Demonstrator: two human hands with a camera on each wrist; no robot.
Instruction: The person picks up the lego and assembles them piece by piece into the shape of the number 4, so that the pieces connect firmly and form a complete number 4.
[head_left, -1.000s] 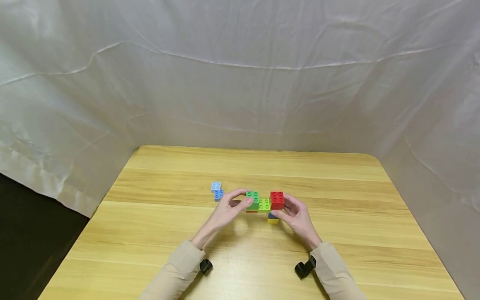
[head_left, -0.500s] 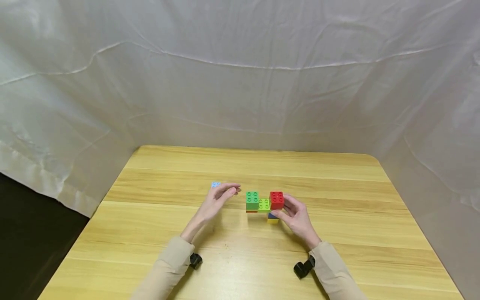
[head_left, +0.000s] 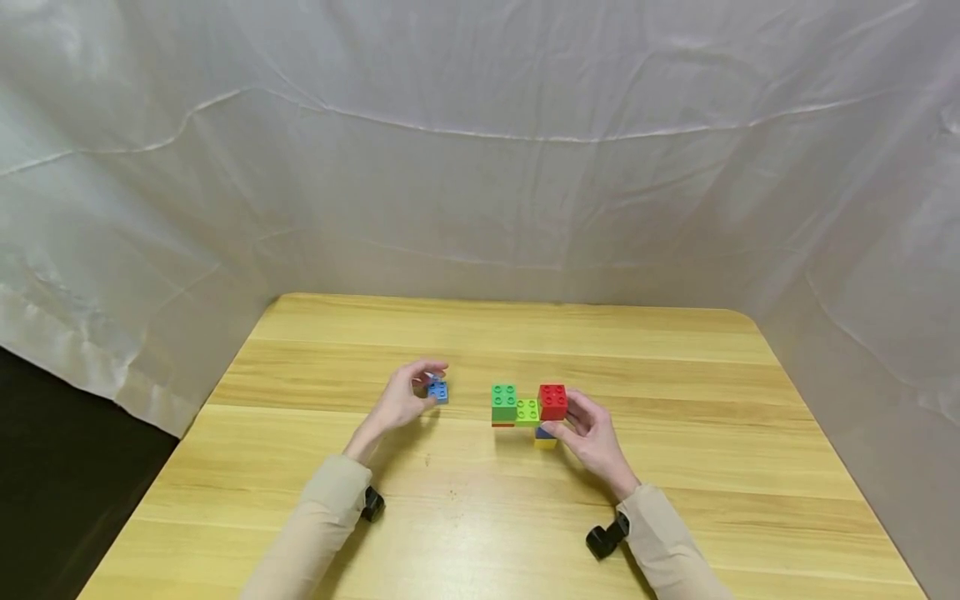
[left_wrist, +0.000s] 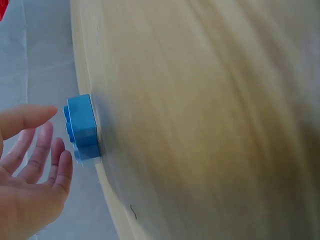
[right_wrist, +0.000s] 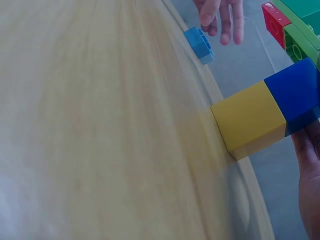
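Observation:
Over the two small blue bricks hovers my left hand (head_left: 401, 400), thumb and fingers spread apart with nothing between them. In the left wrist view the blue brick (left_wrist: 82, 117) stands just beyond the fingertips, a lighter blue brick (left_wrist: 88, 152) beside it. My right hand (head_left: 595, 437) grips the right side of a toy brick structure. A yellow brick (right_wrist: 248, 120) forms its foot on the table, under a dark blue brick (right_wrist: 295, 95). Above lies a lime green brick (head_left: 527, 412) as a bridge, topped by a red brick (head_left: 552, 402) and a green brick (head_left: 504, 402). A second red brick (right_wrist: 276, 24) hangs beneath the green end.
The wooden table (head_left: 675, 358) carries the bricks. Pale cloth (head_left: 480, 208) hangs behind it and along both sides. Black wrist cameras (head_left: 602, 542) sit at the sleeves.
My left hand has let go of the green brick and moved left to the blue bricks. My right hand stays on the structure.

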